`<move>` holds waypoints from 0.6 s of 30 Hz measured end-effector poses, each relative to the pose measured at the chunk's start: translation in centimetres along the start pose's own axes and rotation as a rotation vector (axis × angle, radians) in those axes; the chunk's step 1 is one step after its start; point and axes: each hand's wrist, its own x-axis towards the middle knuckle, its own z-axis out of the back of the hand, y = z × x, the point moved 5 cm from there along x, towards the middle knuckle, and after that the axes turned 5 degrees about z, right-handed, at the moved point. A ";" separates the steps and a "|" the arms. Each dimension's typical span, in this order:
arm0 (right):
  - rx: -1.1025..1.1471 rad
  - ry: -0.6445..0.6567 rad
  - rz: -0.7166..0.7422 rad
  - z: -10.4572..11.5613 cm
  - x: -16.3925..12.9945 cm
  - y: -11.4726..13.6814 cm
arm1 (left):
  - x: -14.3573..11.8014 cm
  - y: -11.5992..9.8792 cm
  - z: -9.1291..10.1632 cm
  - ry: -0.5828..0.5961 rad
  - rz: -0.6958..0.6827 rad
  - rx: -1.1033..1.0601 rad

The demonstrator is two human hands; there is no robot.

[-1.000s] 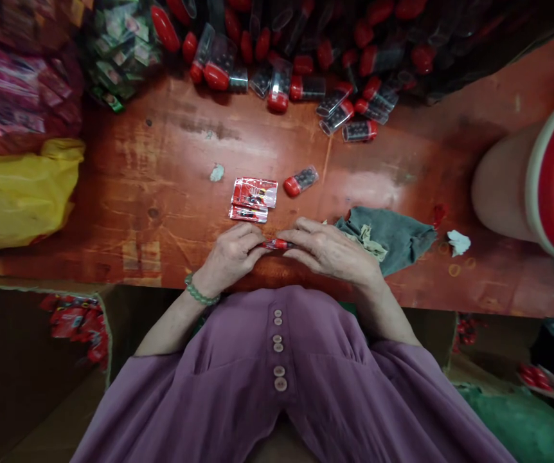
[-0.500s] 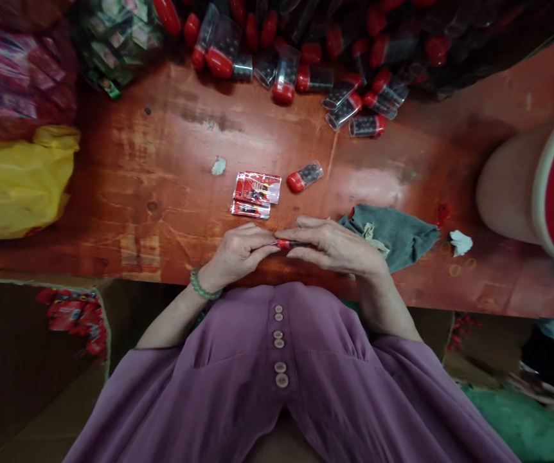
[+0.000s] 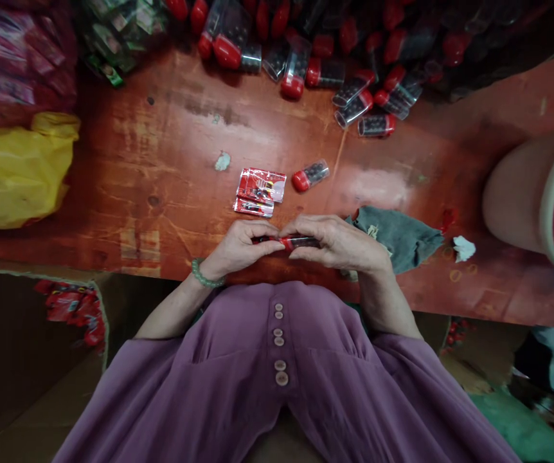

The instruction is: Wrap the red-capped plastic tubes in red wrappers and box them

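Observation:
My right hand is closed around a small clear tube with a red cap and dark contents, its capped end pointing left. My left hand, wearing a green bead bracelet, pinches a red and dark printed piece against the cap end. It resembles the flat printed plastic sleeves on the table just beyond, but fingers hide most of it. Past my fingertips lies another red-capped tube, with dark beads inside. A grey-green cloth sits beside my right wrist.
Many red-capped tubes are heaped along the far side. Bagged packets and a yellow plastic bag are at left. A bucket with a red lid stands at right. Below the table edge is a cardboard box.
My hands have stayed together while the view shifted slightly. More of the tube shows in my right hand, and the red printed piece now appears between my left thumb and fingers.

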 end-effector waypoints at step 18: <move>0.187 -0.274 0.007 -0.9 -0.2 -1.1 | -0.1 -0.5 0.7 -0.038 0.158 -0.042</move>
